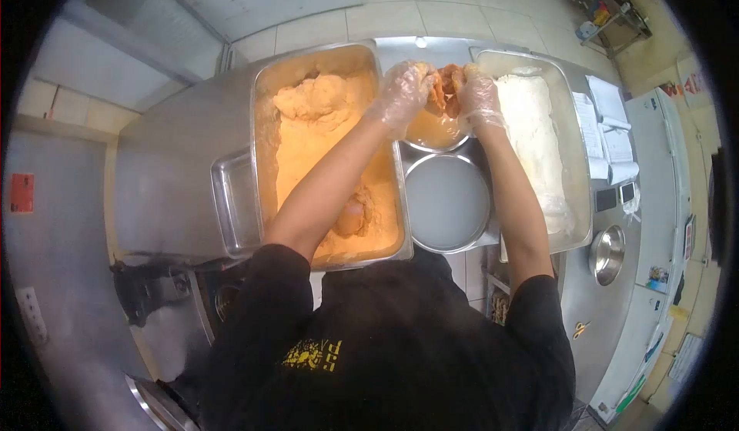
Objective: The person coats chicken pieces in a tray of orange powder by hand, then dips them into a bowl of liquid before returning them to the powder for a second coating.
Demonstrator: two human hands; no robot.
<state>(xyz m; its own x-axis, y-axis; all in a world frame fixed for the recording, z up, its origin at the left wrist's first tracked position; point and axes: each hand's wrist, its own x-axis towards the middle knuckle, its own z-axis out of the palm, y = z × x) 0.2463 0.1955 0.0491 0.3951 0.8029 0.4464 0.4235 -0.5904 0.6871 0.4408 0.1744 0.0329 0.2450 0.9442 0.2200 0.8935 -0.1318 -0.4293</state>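
Observation:
A piece of reddish-brown, wet-looking raw meat (446,91) is stretched between my two hands. My left hand (404,96), in a clear plastic glove, grips its left side. On its right side, my gloved right hand (479,98) is closed too. Both hands are above a round metal bowl (436,149) of orange liquid. Closer to me is a round pan (448,250) of cloudy, whitish liquid. Left of these stands a deep metal tray (264,123) of orange powder, with coated lumps at its far and near ends. A second deep tray (581,169), at right, contains white flour-like powder.
A smaller metal tray (225,208) sits against the left side of the orange-powder tray. Along the right lie papers (608,104), two phone-like devices (606,200), a steel bowl (607,255) and yellow-handled scissors (580,329). Tiled floor (454,19) shows beyond the counter.

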